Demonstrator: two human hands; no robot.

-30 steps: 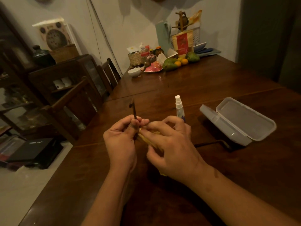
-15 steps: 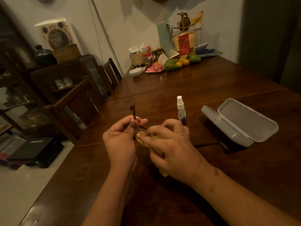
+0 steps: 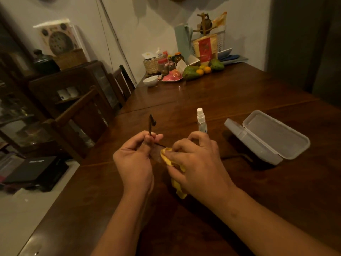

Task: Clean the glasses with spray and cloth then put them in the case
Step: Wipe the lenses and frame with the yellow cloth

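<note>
Crumpled yellow cloth [image 3: 166, 157] slid right, thin dark glasses [image 3: 150, 126] pinched

Dark glasses [image 3: 151, 124] are gripped in the left hand [image 3: 134, 163], one temple pointed up. Yellow cloth [image 3: 167, 158] is pinched against a lens by the right hand [image 3: 199, 163]. Spray bottle [image 3: 201, 121] is stood upright just beyond the right hand. Translucent case [image 3: 267, 137] is laid open further right.

Left hand [image 3: 133, 161] pinching glasses [image 3: 150, 125], right hand [image 3: 200, 163] holding yellow cloth [image 3: 166, 157] against them

You're at a dark wood counter [image 3: 230, 97], dim light; pale wall [image 3: 147, 24] ahead, cabinet [image 3: 60, 84] & chair [image 3: 123, 83] to yr left.
</note>
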